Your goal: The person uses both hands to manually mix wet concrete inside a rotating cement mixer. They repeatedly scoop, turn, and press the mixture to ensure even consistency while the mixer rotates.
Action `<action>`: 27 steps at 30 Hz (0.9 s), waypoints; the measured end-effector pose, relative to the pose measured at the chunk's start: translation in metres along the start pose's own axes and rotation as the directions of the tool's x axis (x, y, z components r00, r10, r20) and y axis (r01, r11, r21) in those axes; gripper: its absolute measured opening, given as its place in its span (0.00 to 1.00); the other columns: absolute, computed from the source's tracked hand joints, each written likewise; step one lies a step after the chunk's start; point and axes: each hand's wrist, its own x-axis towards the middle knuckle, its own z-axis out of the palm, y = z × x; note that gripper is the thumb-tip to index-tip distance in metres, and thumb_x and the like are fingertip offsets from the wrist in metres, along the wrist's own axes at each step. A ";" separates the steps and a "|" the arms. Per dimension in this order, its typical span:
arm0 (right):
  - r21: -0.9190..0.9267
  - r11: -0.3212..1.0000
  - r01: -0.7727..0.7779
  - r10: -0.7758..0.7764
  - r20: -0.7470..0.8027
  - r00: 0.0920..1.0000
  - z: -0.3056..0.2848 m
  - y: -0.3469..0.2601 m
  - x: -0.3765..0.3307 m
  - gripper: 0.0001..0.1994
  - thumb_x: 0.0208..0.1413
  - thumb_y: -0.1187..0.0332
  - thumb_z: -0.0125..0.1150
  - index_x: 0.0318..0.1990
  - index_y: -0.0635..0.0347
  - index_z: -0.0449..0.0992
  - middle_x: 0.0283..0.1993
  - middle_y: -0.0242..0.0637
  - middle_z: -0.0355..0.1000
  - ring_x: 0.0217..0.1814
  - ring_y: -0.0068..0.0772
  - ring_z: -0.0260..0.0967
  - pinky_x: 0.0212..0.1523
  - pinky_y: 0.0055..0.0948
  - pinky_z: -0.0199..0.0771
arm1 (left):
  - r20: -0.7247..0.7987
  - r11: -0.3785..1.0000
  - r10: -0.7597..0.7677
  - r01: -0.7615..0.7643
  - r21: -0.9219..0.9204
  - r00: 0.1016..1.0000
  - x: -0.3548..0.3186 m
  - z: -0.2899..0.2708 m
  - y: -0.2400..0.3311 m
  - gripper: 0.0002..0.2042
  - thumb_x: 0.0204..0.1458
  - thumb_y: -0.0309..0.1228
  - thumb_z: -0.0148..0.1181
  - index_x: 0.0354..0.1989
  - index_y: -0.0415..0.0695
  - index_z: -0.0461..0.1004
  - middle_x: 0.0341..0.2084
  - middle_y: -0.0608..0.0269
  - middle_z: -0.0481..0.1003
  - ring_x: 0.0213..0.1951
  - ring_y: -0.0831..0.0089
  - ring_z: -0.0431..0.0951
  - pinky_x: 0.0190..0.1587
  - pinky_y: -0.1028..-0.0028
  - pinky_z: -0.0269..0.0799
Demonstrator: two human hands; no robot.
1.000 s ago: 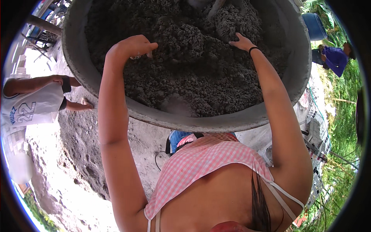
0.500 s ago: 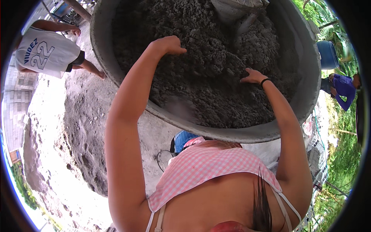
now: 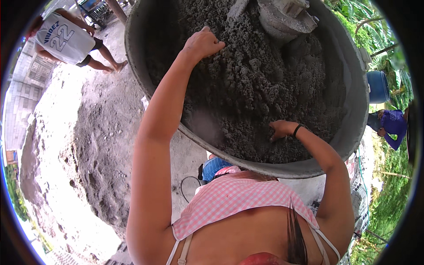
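Observation:
A wide, round metal mixing drum [image 3: 324,171] stands in front of me, tilted in the picture. Loose, crumbly dark grey mix [image 3: 247,88] fills much of it. My left hand [image 3: 203,45] reaches over the left part of the mix, bent at the wrist with its fingers curled; the palm side is hidden. Low in the drum, close to the near rim, my right hand [image 3: 282,129] is at the surface of the mix. Its fingers are apart and bent downward, and a dark band circles that wrist. Both hands are bare.
A cement-crusted central hub [image 3: 285,20] juts into the drum at the far side, with a mixing arm [image 3: 238,9] beside it. A person in a white jersey [image 3: 66,39] stands far left by a grey heap [image 3: 88,154]. At right are a blue barrel [image 3: 378,87] and a person in purple [image 3: 394,126].
My right hand has come nearer the near rim. My left hand has reached a little farther out. The drum sits lower in view, and a mixing arm now shows beside the hub.

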 end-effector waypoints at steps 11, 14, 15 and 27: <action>-0.331 0.932 0.150 -0.312 -0.518 0.796 -0.077 -0.079 -0.060 0.30 0.54 0.55 0.63 0.63 0.52 0.63 0.72 0.54 0.43 0.72 0.67 0.40 0.64 0.57 0.58 | 0.085 0.999 -0.013 0.016 -0.033 0.996 -0.005 -0.008 -0.004 0.22 0.54 0.48 0.53 0.24 0.40 0.80 0.37 0.55 0.69 0.38 0.60 0.74 0.42 0.60 0.71; -0.146 0.934 0.325 -0.335 -0.673 0.659 -0.103 -0.063 -0.041 0.36 0.55 0.47 0.61 0.67 0.50 0.58 0.74 0.55 0.35 0.74 0.66 0.33 0.68 0.57 0.49 | 0.043 0.997 -0.032 0.035 -0.073 0.999 -0.007 -0.014 0.003 0.22 0.54 0.48 0.53 0.23 0.41 0.81 0.39 0.54 0.70 0.38 0.60 0.74 0.42 0.59 0.73; -0.079 0.953 0.292 -0.254 -0.734 0.630 -0.114 -0.058 -0.037 0.37 0.54 0.46 0.60 0.67 0.50 0.57 0.74 0.56 0.34 0.74 0.66 0.33 0.68 0.56 0.48 | 0.013 0.995 -0.030 0.031 -0.090 0.999 -0.007 -0.019 0.005 0.22 0.54 0.48 0.53 0.24 0.42 0.81 0.40 0.54 0.70 0.39 0.60 0.74 0.42 0.59 0.73; 0.243 0.967 -0.073 0.201 -0.556 0.806 -0.119 -0.051 0.002 0.55 0.40 0.27 0.57 0.72 0.42 0.42 0.74 0.57 0.32 0.73 0.74 0.27 0.63 0.72 0.45 | -0.236 0.973 -0.027 -0.029 -0.229 0.971 -0.030 -0.052 0.010 0.18 0.55 0.47 0.53 0.30 0.46 0.83 0.57 0.44 0.67 0.50 0.51 0.75 0.51 0.58 0.72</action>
